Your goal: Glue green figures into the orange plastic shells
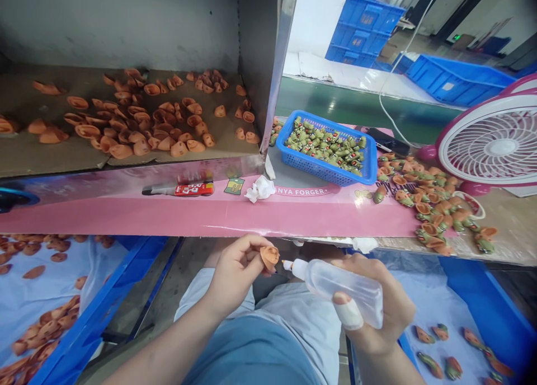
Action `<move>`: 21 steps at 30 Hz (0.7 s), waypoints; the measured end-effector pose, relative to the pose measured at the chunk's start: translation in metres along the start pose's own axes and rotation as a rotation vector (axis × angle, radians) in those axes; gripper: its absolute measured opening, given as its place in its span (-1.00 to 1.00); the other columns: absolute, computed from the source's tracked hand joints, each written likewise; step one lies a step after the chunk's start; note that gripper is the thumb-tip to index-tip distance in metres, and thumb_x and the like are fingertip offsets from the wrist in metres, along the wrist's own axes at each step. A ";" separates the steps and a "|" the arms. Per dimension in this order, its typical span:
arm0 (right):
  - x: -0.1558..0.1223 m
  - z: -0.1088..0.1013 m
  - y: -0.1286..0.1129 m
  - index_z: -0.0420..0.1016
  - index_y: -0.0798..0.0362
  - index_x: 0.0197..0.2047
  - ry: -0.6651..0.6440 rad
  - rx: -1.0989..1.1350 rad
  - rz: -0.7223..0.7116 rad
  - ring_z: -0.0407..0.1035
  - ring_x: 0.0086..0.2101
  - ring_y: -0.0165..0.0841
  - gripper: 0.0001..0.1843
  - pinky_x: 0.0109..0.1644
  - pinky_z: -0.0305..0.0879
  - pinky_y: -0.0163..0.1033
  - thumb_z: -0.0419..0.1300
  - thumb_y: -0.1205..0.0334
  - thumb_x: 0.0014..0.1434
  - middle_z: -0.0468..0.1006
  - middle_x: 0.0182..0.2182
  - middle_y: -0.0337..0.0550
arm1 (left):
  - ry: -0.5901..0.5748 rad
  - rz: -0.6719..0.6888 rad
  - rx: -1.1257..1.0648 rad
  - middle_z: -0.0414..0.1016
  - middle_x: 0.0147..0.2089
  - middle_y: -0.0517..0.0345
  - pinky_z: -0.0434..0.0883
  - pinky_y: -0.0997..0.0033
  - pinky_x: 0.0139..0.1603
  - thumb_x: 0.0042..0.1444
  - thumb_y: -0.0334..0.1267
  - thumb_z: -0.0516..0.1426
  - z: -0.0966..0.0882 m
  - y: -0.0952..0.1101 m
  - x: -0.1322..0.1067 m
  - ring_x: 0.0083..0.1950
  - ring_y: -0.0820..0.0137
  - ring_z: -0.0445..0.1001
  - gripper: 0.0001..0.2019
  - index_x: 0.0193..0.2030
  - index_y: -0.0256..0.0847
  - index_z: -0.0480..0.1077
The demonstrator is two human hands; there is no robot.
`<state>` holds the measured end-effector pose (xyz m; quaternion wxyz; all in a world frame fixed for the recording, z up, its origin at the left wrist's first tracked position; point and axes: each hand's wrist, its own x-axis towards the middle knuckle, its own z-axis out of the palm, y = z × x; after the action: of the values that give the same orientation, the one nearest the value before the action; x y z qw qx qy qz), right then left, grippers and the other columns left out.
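My left hand (235,270) is closed in a pinch on a small orange shell-shaped piece (269,256), held over my lap. My right hand (373,306) is wrapped round a clear squeeze bottle (342,287); its white nozzle (289,266) points left and sits just right of the orange piece. One finger of my right hand wears a white wrap. Both hands are below the front edge of the pink table (235,214).
Many orange pieces (142,119) lie on cardboard inside a metal booth. A blue basket (364,169) holds green-and-orange finished pieces; more (432,209) lie beside a pink fan (495,144). Blue bins with pieces stand at lower left (126,295) and lower right (482,295).
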<state>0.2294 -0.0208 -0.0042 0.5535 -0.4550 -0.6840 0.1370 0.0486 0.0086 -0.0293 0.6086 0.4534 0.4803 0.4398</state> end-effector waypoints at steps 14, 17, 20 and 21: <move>0.002 0.004 -0.001 0.35 0.18 -0.19 0.025 0.002 -0.075 0.35 -0.50 -0.30 -0.66 -0.38 0.30 -0.08 0.18 0.27 -0.09 0.42 -0.47 -0.11 | -0.014 -0.024 -0.024 0.45 -0.53 0.26 0.38 0.56 -0.50 -0.03 -0.46 0.07 0.002 0.001 0.000 -0.53 0.53 0.39 -0.91 -0.38 -0.24 0.35; 0.002 0.005 -0.001 0.36 0.17 -0.20 0.017 -0.008 -0.067 0.34 -0.50 -0.30 -0.67 -0.37 0.30 -0.09 0.18 0.26 -0.09 0.43 -0.47 -0.10 | -0.018 -0.029 -0.027 0.44 -0.53 0.25 0.38 0.56 -0.51 -0.03 -0.45 0.07 0.003 0.001 -0.001 -0.52 0.53 0.39 -0.92 -0.38 -0.24 0.35; 0.002 0.006 -0.001 0.36 0.18 -0.19 0.022 0.001 -0.064 0.33 -0.51 -0.32 -0.66 -0.38 0.30 -0.10 0.19 0.24 -0.08 0.43 -0.46 -0.10 | -0.011 -0.039 -0.027 0.44 -0.53 0.25 0.38 0.57 -0.52 -0.04 -0.45 0.08 0.003 0.002 -0.001 -0.53 0.53 0.39 -0.93 -0.39 -0.24 0.35; 0.002 0.006 -0.001 0.36 0.18 -0.19 0.029 0.002 -0.060 0.32 -0.51 -0.32 -0.66 -0.38 0.30 -0.11 0.19 0.23 -0.08 0.42 -0.46 -0.10 | -0.012 -0.040 -0.026 0.43 -0.54 0.26 0.37 0.57 -0.52 -0.04 -0.45 0.08 0.003 0.002 0.000 -0.53 0.53 0.39 -0.92 -0.39 -0.25 0.35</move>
<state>0.2236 -0.0184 -0.0045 0.5675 -0.4356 -0.6893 0.1144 0.0516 0.0081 -0.0273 0.6259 0.4382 0.4798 0.4312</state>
